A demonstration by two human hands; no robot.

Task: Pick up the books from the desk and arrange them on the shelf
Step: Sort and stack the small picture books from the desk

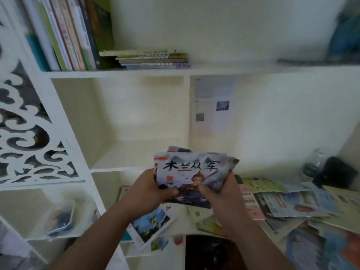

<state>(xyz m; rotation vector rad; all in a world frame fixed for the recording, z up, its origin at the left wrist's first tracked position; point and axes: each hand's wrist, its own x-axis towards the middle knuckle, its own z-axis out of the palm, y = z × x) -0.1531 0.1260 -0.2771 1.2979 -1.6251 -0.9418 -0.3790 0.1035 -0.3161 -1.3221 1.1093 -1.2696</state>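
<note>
Both my hands hold a small stack of thin picture books (pixel 192 168) above the desk, in front of the white shelf unit. The top cover is grey-blue with black brush characters and a small figure. My left hand (pixel 150 189) grips the stack's left lower edge, thumb over the cover. My right hand (pixel 220 193) grips its right lower edge. The cubby (pixel 124 123) behind the stack holds nothing. On the upper shelf (pixel 214 70) stand upright books (pixel 66 34) beside a flat pile of books (pixel 153 59). Many thin books (pixel 288 201) lie scattered on the desk at the right.
A carved white side panel (pixel 29 133) closes the shelf's left end. A plastic box (pixel 60 217) sits in a low cubby. More picture books (pixel 152 223) lie under my arms. A dark object (pixel 335 174) and a clear bag stand at the desk's back right. A paper sheet (pixel 212 106) hangs on the wall.
</note>
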